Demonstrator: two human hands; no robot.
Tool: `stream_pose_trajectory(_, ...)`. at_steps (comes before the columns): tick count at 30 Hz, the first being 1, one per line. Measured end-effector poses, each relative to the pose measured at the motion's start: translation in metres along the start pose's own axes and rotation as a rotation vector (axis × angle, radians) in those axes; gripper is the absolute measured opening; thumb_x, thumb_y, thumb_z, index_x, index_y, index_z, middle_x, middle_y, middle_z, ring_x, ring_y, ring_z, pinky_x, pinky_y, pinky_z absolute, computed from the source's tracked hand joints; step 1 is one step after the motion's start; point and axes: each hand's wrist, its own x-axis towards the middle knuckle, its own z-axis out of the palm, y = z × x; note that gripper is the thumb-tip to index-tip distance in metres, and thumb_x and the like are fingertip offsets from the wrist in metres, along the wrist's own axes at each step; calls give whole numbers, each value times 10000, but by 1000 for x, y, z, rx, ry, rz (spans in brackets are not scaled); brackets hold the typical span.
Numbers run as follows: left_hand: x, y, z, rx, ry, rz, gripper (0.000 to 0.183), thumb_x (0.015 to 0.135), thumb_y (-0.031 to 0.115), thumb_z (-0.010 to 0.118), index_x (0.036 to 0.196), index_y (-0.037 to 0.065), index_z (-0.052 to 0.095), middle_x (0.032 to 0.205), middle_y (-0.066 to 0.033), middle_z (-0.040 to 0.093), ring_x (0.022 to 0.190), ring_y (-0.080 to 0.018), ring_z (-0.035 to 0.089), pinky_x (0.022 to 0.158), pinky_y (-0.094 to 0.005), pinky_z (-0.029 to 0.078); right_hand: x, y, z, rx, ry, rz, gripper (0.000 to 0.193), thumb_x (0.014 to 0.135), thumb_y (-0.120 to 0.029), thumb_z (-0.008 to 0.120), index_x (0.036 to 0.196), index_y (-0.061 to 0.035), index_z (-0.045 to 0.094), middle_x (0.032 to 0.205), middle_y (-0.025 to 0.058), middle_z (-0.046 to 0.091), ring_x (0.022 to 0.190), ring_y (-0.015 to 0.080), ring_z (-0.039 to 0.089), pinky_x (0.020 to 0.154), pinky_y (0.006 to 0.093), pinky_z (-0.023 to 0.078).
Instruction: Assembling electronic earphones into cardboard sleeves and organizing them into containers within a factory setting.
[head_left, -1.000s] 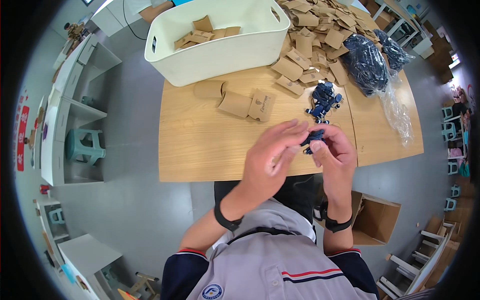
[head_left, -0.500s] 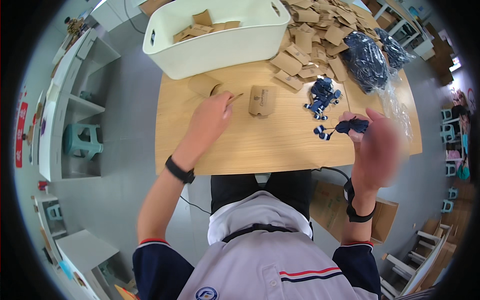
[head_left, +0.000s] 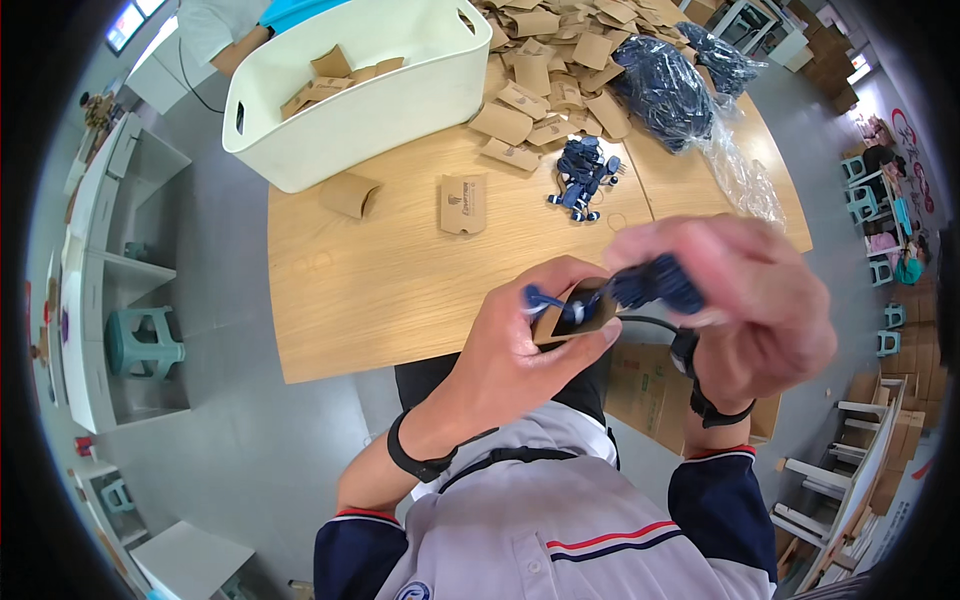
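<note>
My left hand (head_left: 505, 335) is closed around a small brown cardboard pillow box (head_left: 545, 328), holding its open end up. At that opening, my right hand (head_left: 765, 300) grips a bundled dark blue earphone cable (head_left: 655, 285). The earbuds dangle from the bundle over and into the box mouth; motion blurs the right fingers. A pile of dark blue earphones (head_left: 582, 178) lies beyond my hands. To its left is a flat-lying brown box (head_left: 463, 205), and farther left rests another box with a gaping end (head_left: 348, 195).
A white bin (head_left: 370, 125) containing several brown boxes stands at the far left of the table (head_left: 380, 290). Heaped brown boxes (head_left: 560, 60) cover the back. Dark plastic bags (head_left: 662, 95) sit at right. Another person's sleeve (head_left: 210, 28) shows behind the bin.
My left hand has come right and nearer with the brown box. My right hand has brought the earphone bundle left to the box's opening. The view has shifted, and another person appears at upper left.
</note>
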Motion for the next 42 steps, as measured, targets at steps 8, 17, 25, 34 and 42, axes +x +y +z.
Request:
stream_pose_trajectory(8, -13, 0, -7, -299, -3, -234, 221, 853, 93, 708, 1021, 5, 595, 856, -14, 589, 816, -70, 520, 774, -225, 446, -9, -17, 5, 98, 214, 196, 183, 930, -146, 598, 1032, 5, 609, 783, 228, 667, 656, 287, 683, 549, 328, 552)
stream_pose_trajectory(17, -10, 11, -16, -152, -55, -195, 218, 881, 93, 675, 1048, -13, 584, 901, -27, 624, 828, -65, 548, 789, -231, 465, -4, -28, 6, 247, 95, 303, 100, 942, -72, 548, 965, 8, 603, 751, 252, 656, 603, 294, 679, 489, 331, 554)
stream_pose_trajectory(25, -11, -7, -18, -87, -75, -183, 249, 828, 73, 702, 1035, -14, 594, 887, -57, 618, 807, -80, 523, 755, -248, 461, -12, -2, 17, 576, 163, 443, 239, 824, 25, 656, 1055, 83, 676, 861, 158, 692, 793, 161, 663, 682, 216, 505)
stream_pose_trajectory(34, -11, -14, -21, 31, -59, 8, 234, 792, 59, 732, 982, 2, 607, 845, -95, 614, 741, -127, 528, 723, -263, 466, -17, 8, 40, 277, 219, 409, 269, 817, 66, 656, 1085, 64, 660, 965, 174, 694, 816, 182, 672, 686, 267, 529)
stream_pose_trajectory(42, -13, -14, -23, -209, -36, -176, 265, 823, 84, 724, 1038, -3, 597, 888, -42, 635, 776, -92, 557, 750, -244, 468, -15, 16, 32, 313, 4, 203, 228, 774, 12, 673, 996, 49, 707, 863, 182, 699, 713, 233, 651, 613, 290, 502)
